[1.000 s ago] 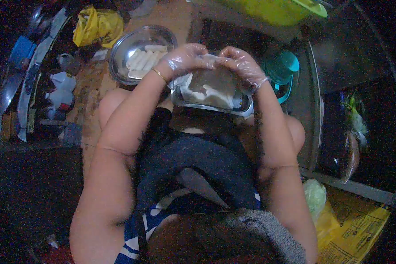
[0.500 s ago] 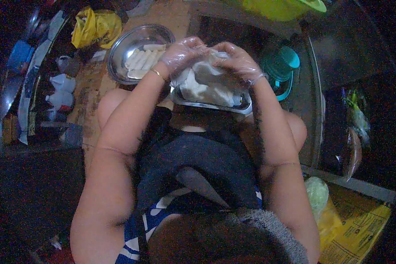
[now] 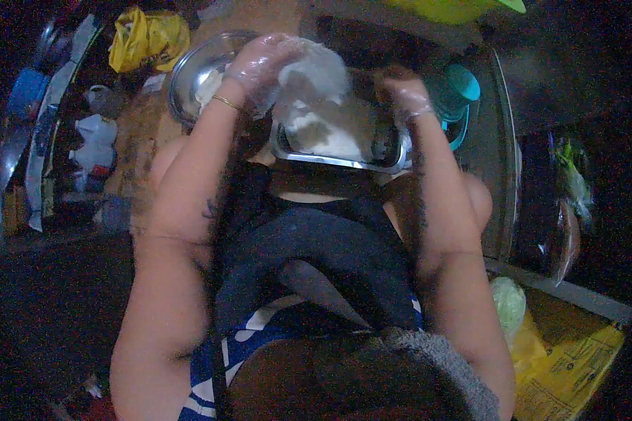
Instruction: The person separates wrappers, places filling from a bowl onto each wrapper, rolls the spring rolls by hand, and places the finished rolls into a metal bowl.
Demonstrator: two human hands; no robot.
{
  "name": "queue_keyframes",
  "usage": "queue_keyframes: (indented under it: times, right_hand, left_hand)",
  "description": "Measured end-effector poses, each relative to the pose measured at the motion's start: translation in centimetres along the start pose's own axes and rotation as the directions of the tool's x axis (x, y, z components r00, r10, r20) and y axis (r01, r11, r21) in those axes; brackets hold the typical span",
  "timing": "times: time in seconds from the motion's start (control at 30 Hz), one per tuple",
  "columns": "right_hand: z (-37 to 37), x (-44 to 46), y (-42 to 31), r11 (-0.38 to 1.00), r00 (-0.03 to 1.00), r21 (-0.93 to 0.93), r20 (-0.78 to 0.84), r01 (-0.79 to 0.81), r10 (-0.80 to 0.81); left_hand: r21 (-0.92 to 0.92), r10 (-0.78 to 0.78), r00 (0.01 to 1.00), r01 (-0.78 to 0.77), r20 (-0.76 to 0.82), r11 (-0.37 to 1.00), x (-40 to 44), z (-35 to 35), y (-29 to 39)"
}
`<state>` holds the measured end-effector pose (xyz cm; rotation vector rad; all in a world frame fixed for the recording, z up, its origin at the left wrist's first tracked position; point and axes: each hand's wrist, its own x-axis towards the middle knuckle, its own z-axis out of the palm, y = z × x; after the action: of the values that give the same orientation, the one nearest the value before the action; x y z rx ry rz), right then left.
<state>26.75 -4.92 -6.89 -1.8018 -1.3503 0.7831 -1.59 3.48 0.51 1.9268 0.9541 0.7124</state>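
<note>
My left hand [image 3: 263, 64], in a clear plastic glove, is closed on the edge of a thin, whitish, round-edged wrapper sheet [image 3: 319, 74]. The sheet hangs above a rectangular metal tray [image 3: 340, 163] in front of my knees. Inside the tray lie more pale sheets [image 3: 326, 138], partly in shadow. Apart from the sheet, over the tray's right side, is my gloved right hand [image 3: 404, 92]; its fingers are blurred and dark. Behind my left hand stands a round steel bowl [image 3: 184, 74]. Only a bit of the pale rolls [image 3: 209, 85] in it shows past my arm.
A yellow plastic bag [image 3: 147, 41] lies beyond the bowl at the left, with white jugs [image 3: 95, 144] nearer. Teal plastic containers [image 3: 456, 91] stand right of the tray. A lime-green basin [image 3: 456, 10] is at the top edge. Yellow packaging [image 3: 569, 372] lies at lower right.
My hands were close together over the tray, both on the pale sheet. They have parted; the left has gone up and left with the sheet, partly covering the rolls, the right outward.
</note>
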Motion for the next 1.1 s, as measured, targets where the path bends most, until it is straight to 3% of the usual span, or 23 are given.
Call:
queue_keyframes:
  times: [0.03, 0.1, 0.17, 0.27, 0.33, 0.43, 0.53, 0.63, 0.73, 0.83, 0.97, 1.03, 1.1]
  right_hand:
    - [1.1, 0.1, 0.7, 0.967, 0.999, -0.255, 0.018, -0.023, 0.028]
    - [3.8, 0.1, 2.0, 0.805, 0.976, -0.589, 0.126, -0.071, 0.178]
    - [6.5, -0.5, 2.9, 0.655, 0.893, -0.753, 0.256, -0.056, 0.370]
    - [9.5, -1.7, 3.6, 0.523, 0.763, -0.852, 0.335, -0.006, 0.553]
    - [10.8, -1.8, 3.9, 0.469, 0.718, -0.883, 0.335, 0.014, 0.610]
    - [11.7, -0.5, 4.4, 0.447, 0.708, -0.895, 0.320, 0.006, 0.630]
    - [11.7, 0.5, 4.6, 0.470, 0.706, -0.883, 0.323, -0.015, 0.630]
    - [10.9, 0.6, 5.0, 0.510, 0.700, -0.859, 0.343, -0.036, 0.627]
    - [10.3, 0.2, 4.8, 0.534, 0.677, -0.845, 0.370, -0.041, 0.637]
    - [12.6, -1.8, 4.5, 0.467, 0.667, -0.884, 0.361, 0.021, 0.652]
    - [15.3, -3.2, 4.8, 0.433, 0.693, -0.901, 0.337, 0.040, 0.637]
    - [14.2, -2.1, 6.6, 0.573, 0.728, -0.816, 0.348, -0.074, 0.590]
    - [12.7, 0.0, 8.0, 0.736, 0.786, -0.654, 0.359, -0.173, 0.504]
  left_hand:
    - [-0.097, -0.031, 1.000, 0.030, -0.003, 0.995, 0.4, 0.0, -1.5]
    - [-0.164, -0.107, 0.994, 0.108, 0.014, 0.980, 1.0, -0.4, -3.8]
    - [-0.156, -0.123, 0.992, 0.122, 0.003, 0.980, 0.8, -1.2, -4.3]
    - [-0.095, -0.104, 0.994, 0.102, -0.020, 0.990, -0.2, -2.4, -2.8]
    - [-0.148, -0.153, 0.988, 0.151, -0.003, 0.977, -0.3, -3.5, -2.8]
    - [0.156, -0.030, 1.000, 0.031, -0.008, 0.987, 0.1, -5.9, -4.7]
    - [-0.022, -0.127, 0.987, 0.125, -0.097, 0.992, -1.1, -6.3, -4.5]
    - [0.071, 0.013, 0.996, -0.007, -0.083, 0.997, -1.3, -7.0, -6.1]
    - [-0.092, -0.006, 0.996, -0.002, -0.093, 0.996, -1.5, -6.8, -5.6]
    - [0.261, 0.075, 0.993, -0.049, -0.089, 0.964, -3.0, -7.2, -3.7]
    - [-0.058, -0.103, 0.990, 0.098, -0.097, 0.994, -2.9, -7.2, -5.3]
    - [-0.146, -0.161, 0.984, 0.150, -0.069, 0.978, -3.3, -7.3, -4.6]
    - [-0.100, -0.171, 0.982, 0.162, -0.085, 0.982, -3.5, -7.9, -4.2]
